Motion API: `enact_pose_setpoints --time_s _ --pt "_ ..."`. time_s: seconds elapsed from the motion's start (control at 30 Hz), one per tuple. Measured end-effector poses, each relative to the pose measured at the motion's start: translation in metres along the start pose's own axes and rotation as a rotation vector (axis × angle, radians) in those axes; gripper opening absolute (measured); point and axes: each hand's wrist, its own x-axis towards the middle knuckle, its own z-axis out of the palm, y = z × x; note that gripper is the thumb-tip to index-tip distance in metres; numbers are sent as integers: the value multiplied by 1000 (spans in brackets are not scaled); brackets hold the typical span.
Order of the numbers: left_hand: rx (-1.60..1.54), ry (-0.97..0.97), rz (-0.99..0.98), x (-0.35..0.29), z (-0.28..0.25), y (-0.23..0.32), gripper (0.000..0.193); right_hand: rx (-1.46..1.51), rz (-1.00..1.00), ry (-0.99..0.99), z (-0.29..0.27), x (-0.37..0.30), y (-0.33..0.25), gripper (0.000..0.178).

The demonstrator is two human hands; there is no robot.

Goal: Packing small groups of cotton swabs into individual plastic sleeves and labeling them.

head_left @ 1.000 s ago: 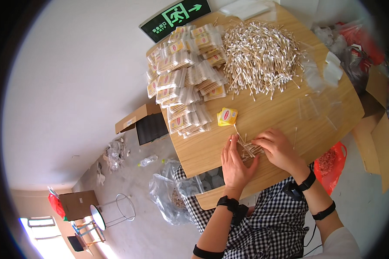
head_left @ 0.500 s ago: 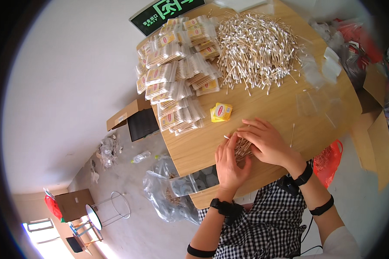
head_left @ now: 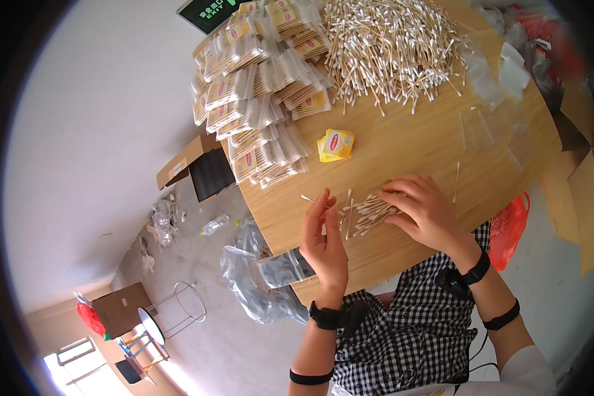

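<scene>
My right hand [head_left: 429, 214] curls over a loose bundle of cotton swabs [head_left: 373, 214] on the wooden table, thumb on the near side and fingers on the far side. To its left, my left hand [head_left: 325, 247] is raised with bent fingers. A cotton swab [head_left: 307, 197] sticks out past these fingertips, and a few more swab ends show at their right side; how many it grips is partly hidden. Between the hands a few swabs lie apart from the bundle. One single swab [head_left: 457, 183] rests right of my right hand.
Yellow cards [head_left: 337, 144] lie stacked beyond my hands. Filled clear swab packets [head_left: 251, 99] are piled at the far left, beside a large heap of loose swabs [head_left: 393, 49]. Empty clear bags [head_left: 485, 129] lie at the right. A red bag [head_left: 510, 231] hangs by the table's right edge.
My hands have drawn apart: the left moved left with swabs at its fingers, while the right stays at the bundle. The bundle is now more exposed and spread. The view has shifted slightly.
</scene>
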Motion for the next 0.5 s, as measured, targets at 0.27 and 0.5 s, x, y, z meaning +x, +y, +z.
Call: enact_pose_setpoints --time_s 0.27,0.5 --pt "685 -146 392 30 -13 -3 21 -10 -22 25 10 -9 -4 31" --pt "500 -521 406 9 -12 -1 23 -7 -19 22 13 -14 -6 35"
